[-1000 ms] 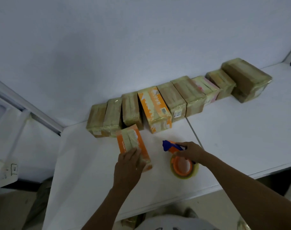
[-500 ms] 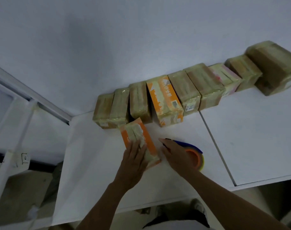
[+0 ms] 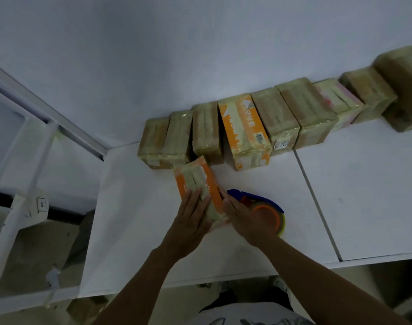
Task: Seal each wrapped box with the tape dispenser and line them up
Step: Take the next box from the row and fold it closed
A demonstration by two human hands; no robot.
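Note:
A small orange box [image 3: 195, 181] with pale tape strips across its top lies on the white table [image 3: 134, 219], just in front of the row. My left hand [image 3: 190, 219] lies flat on its near end. Against the box's right side presses my right hand [image 3: 244, 216], fingers extended. The tape dispenser [image 3: 268, 212], blue handle over an orange core with a yellowish roll, lies on the table partly under my right hand, not gripped. Several wrapped boxes [image 3: 244, 130] stand side by side in a line against the wall.
A second table panel [image 3: 364, 195] adjoins on the right, with a seam between. A white frame [image 3: 24, 160] stands at the left over the floor. The table's front edge runs just below my forearms.
My right hand let go of the tape dispenser, which now lies flat, and moved left against the orange box. My left hand stayed on the box. The camera view shifted left.

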